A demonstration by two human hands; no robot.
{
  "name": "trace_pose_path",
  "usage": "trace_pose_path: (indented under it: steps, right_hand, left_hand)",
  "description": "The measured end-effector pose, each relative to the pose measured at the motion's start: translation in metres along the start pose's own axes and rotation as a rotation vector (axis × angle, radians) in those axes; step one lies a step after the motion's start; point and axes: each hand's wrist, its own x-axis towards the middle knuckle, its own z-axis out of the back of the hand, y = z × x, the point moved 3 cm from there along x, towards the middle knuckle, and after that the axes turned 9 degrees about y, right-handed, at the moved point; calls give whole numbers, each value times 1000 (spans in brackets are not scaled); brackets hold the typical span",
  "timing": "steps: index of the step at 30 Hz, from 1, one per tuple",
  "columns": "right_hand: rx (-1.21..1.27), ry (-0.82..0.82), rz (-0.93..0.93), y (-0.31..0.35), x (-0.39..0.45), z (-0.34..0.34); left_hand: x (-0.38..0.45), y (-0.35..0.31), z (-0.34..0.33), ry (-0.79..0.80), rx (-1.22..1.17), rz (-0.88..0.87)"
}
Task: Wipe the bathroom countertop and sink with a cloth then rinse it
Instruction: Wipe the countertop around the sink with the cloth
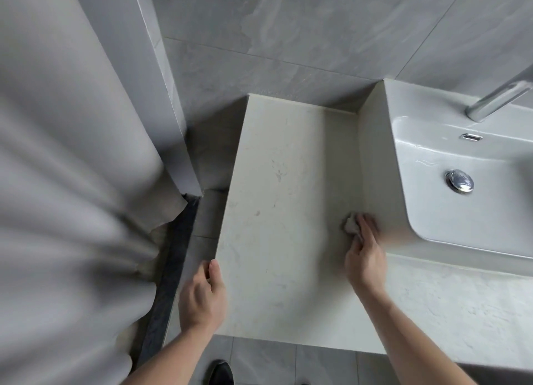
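Observation:
A cream stone countertop [277,211] fills the middle of the view, with a white basin sink [450,200] standing on it at the right. My right hand [364,252] presses a small grey cloth [350,224] onto the countertop right where it meets the sink's left outer wall; most of the cloth is hidden under my fingers. My left hand [202,295] grips the countertop's left edge, thumb on top and fingers curled over the side. The sink's chrome drain plug [459,181] shows in the bowl.
A chrome faucet [499,99] reaches over the sink from the upper right. A grey shower curtain [66,182] hangs close at the left beside a tiled wall corner [173,96]. Grey wall tiles stand behind the counter. A dark shoe [220,371] is on the floor below.

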Motion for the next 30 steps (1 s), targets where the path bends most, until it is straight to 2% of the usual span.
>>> trace_pose_path:
  steps: [3, 6, 13, 16, 18, 20, 22, 25, 27, 30]
  right_hand:
    - [-108, 13, 56, 5, -7, -22]
    - [-93, 11, 57, 43, -13, -50]
    - [13, 375, 438, 154, -55, -138]
    - [19, 509, 545, 170, -67, -155]
    - [97, 549, 541, 164, -61, -143]
    - [213, 472, 463, 152, -46, -113]
    - [270, 322, 398, 130, -22, -78]
    - [155, 81, 218, 76, 23, -35]
    - [62, 36, 40, 38, 41, -19]
    - [-98, 58, 1, 17, 38, -24]
  left_hand:
    - [2, 3, -2, -2, 2, -1]
    - [5, 6, -4, -22, 9, -16]
    - [2, 4, -1, -17, -4, -42]
    - [2, 5, -1, 18, -21, -21]
    - [1, 5, 0, 13, -20, -30]
    - [1, 5, -1, -8, -16, -49]
    - [1, 4, 0, -15, -21, -43]
    - [1, 1, 0, -5, -40, -6]
    - [1, 1, 1, -1, -43, 11]
    - [2, 1, 1, 4, -35, -9]
